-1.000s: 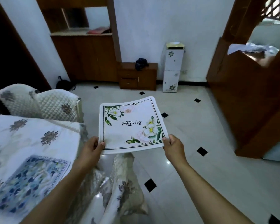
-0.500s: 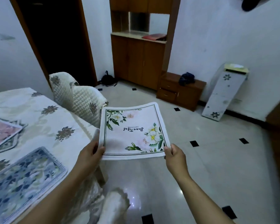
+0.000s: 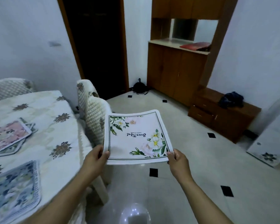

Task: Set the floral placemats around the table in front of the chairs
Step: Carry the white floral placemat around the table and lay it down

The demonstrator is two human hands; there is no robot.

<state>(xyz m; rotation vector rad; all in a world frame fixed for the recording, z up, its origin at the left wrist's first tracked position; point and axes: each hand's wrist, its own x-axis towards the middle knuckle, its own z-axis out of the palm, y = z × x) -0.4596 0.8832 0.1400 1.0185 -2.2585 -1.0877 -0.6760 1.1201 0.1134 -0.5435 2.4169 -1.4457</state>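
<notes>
I hold a white floral placemat (image 3: 134, 135) with a dark green border flat in the air over the floor, to the right of the table. My left hand (image 3: 95, 157) grips its near left corner and my right hand (image 3: 176, 160) grips its near right corner. The table (image 3: 44, 126), under a cream flowered cloth, fills the left side. A blue floral placemat (image 3: 13, 191) lies at its near edge. A pink floral placemat (image 3: 6, 136) rests further back on top of another mat. A quilt-covered chair (image 3: 94, 120) stands just left of the held mat.
Another covered chair (image 3: 8, 88) stands behind the table. A dark doorway (image 3: 95, 46) opens beyond the chairs. A wooden cabinet (image 3: 176, 73) and a low drawer unit (image 3: 221, 113) line the far wall. A white floral box (image 3: 271, 143) stands at the right. Tiled floor lies ahead.
My view has swung left, bringing the table, the pink mat and the doorway into sight. The white placemat stays held by both hands in the same grip.
</notes>
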